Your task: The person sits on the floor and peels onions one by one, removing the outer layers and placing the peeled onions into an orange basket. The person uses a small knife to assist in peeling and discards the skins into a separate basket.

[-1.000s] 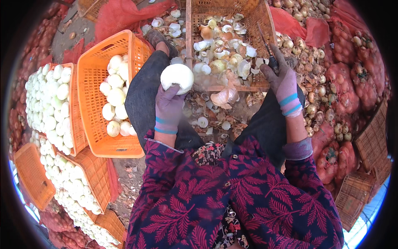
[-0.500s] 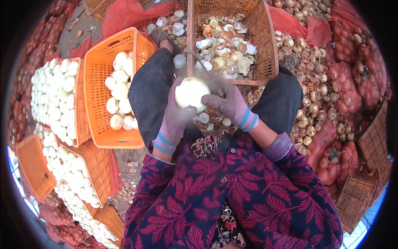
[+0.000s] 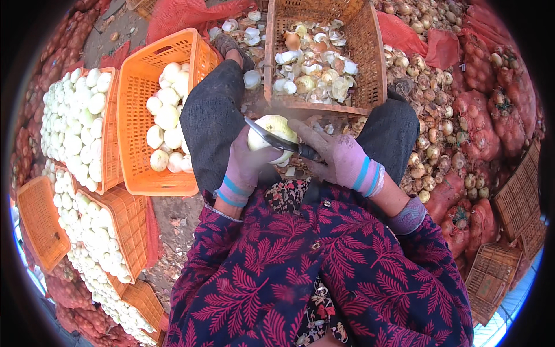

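Note:
In my gloved left hand point(image 3: 245, 161) rests a pale peeled onion point(image 3: 274, 128), its fingers wrapped round the left side. My gloved right hand point(image 3: 336, 156) grips the dark handle of a small knife point(image 3: 272, 136). The curved blade lies across the front of the onion, its tip pointing up and left. Right-hand fingers are near the onion's right side; whether they touch it I cannot tell. Just beyond stands an orange crate point(image 3: 324, 107) with onion skins and peeled layers point(image 3: 315, 69) inside.
At my left, an orange crate point(image 3: 156, 188) holds peeled white onions point(image 3: 167, 115). Further left stand several crates full of them. Unpeeled onions point(image 3: 428, 121) lie heaped on the right beside red mesh sacks point(image 3: 480, 121). Stacked crates point(image 3: 494, 277) stand at the lower right.
The knife has come from pointing up beyond the onion to lying across its face. My right hand has turned and shifted slightly right; the left still holds the onion.

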A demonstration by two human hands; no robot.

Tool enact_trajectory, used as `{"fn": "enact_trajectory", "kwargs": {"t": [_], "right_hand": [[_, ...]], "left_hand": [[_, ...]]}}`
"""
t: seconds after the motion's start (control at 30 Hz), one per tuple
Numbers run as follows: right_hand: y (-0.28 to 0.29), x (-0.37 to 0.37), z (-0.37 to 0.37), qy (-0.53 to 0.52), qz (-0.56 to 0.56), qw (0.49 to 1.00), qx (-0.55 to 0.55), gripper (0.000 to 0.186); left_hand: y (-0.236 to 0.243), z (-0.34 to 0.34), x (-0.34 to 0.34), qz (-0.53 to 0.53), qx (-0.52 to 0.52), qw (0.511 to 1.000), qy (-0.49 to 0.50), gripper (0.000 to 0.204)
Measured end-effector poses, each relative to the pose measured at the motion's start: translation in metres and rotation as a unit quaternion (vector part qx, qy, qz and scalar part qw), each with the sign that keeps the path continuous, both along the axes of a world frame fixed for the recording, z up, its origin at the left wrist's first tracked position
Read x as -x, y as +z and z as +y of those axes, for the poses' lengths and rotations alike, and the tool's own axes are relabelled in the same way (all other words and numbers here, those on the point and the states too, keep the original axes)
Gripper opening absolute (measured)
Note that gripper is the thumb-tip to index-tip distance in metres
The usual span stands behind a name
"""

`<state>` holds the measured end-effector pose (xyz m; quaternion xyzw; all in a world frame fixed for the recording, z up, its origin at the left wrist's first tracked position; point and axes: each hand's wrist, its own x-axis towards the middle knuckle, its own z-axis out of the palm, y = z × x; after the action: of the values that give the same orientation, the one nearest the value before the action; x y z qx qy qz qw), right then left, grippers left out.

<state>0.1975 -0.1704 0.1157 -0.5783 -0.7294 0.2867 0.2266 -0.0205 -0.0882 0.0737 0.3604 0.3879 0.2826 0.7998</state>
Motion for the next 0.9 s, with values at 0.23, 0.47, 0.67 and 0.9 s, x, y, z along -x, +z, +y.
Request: {"fn": "enact_trajectory", "kwargs": {"t": [0.23, 0.47, 0.67, 0.9], "right_hand": [[0.001, 0.002, 0.006, 0.012, -0.106, 0.993, 0.058, 0.088], [-0.027, -0.018, 0.018, -0.253, 0.171, 0.932, 0.197, 0.072], [-0.042, -0.055, 0.015, -0.192, 0.036, 0.972, 0.129, 0.070], [-0.055, -0.041, 0.014, -0.136, 0.056, 0.984, 0.100, 0.068]], "left_hand": [[-0.013, -0.005, 0.004, 0.036, -0.032, 0.999, -0.015, 0.058], [-0.029, -0.006, 0.015, -0.076, 0.055, 0.996, -0.011, 0.063], [-0.021, 0.001, 0.022, -0.088, 0.037, 0.995, 0.025, 0.069], [-0.012, 0.035, 0.142, 0.013, -0.128, 0.967, 0.220, 0.079]]}}
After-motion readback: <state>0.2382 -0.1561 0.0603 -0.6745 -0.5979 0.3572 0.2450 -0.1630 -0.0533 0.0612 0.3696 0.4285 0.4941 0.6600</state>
